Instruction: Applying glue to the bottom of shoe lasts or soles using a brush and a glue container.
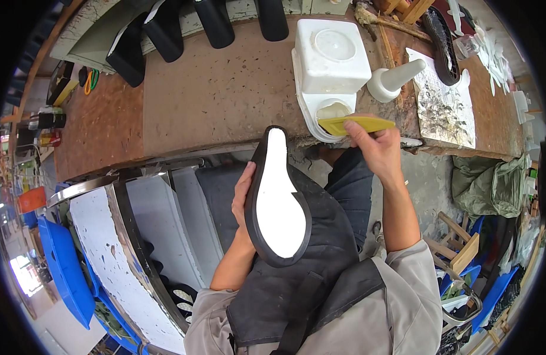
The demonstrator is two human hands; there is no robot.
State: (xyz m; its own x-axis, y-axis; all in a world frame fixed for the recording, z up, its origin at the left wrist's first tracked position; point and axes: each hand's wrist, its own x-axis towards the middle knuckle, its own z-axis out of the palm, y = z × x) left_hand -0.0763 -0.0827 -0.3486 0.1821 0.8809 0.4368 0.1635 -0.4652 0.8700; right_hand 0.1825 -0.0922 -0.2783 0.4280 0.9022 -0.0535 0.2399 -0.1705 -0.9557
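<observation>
Much open bench (219,89) lies beyond the sole (280,222)

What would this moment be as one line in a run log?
left hand: holds black-and-white shoe sole | right hand: holds flat yellow tool at opening of white pot | pot: on brown bench

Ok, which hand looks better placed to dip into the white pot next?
Probably the right hand: it holds the yellow tool at the mouth of the white pot. The left hand holds the sole, away from the pot, so it seems less free.
</observation>
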